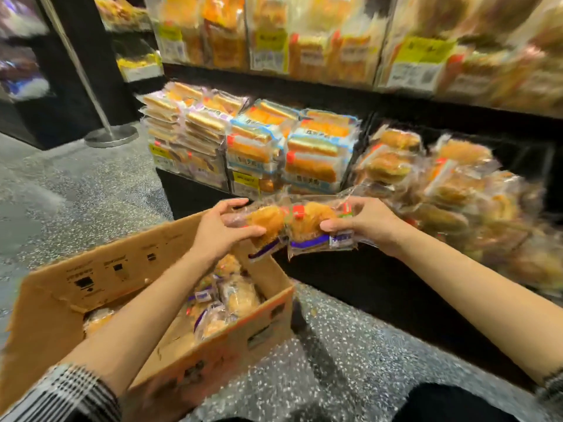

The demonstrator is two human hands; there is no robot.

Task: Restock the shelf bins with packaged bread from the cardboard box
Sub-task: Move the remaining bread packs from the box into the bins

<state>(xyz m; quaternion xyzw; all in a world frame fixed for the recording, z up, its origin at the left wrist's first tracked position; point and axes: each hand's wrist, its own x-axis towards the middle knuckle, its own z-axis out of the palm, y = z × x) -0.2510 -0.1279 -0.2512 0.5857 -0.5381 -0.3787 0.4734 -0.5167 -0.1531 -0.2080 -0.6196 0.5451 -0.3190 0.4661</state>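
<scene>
From the head view we see both forearms stretched forward over the speckled floor (91, 190), the left hand (224, 231) and the right hand (362, 222) raised side by side above the far corner of the cardboard box (213, 357). Our left hand curls thumb and fingers round the left end of a bunch of bread packs (300, 229); our right hand grips the right end, fingers wrapped over the plastic. The bunch holds at least two packs, possibly three; the blur keeps us from a sure count. Each is a clear wrapper around a golden-brown, rough-topped bun, with a small red tag near the top and a purple-and-white label along the lower edge. The bunch hangs in the air between the box and the lower shelf, just in front of the bin of round buns (451, 193) on the right. The one box sits open on the floor with several more of the same packs inside. On the lower shelf, left of the bun bin, stand stacked sliced-bread packs (316, 153). A checked sleeve (70, 394) covers our left upper arm.
</scene>
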